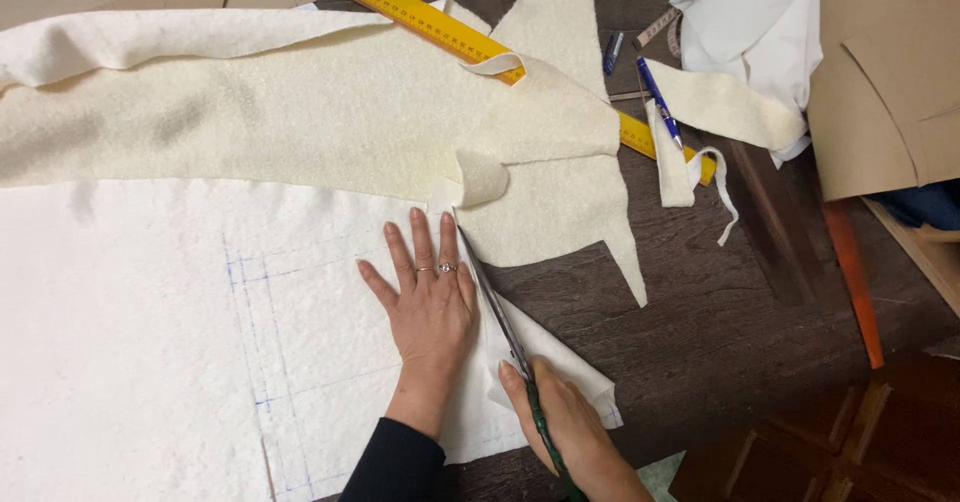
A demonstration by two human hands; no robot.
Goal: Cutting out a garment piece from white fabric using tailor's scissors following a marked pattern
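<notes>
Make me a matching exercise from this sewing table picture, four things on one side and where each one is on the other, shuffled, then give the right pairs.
1. left hand
2. scissors
3. yellow ruler
4. blue pen

A. partly under cream fabric scraps
B. flat on the white fabric
C. lying on a narrow cream strip
D. in the right hand, blades along the fabric edge

Pairs: 1-B, 2-D, 3-A, 4-C

Cream fleece fabric (300, 112); white sheet (130, 342), blue grid lines; yellow ruler (420, 12); dark brown table (720, 302).
</notes>
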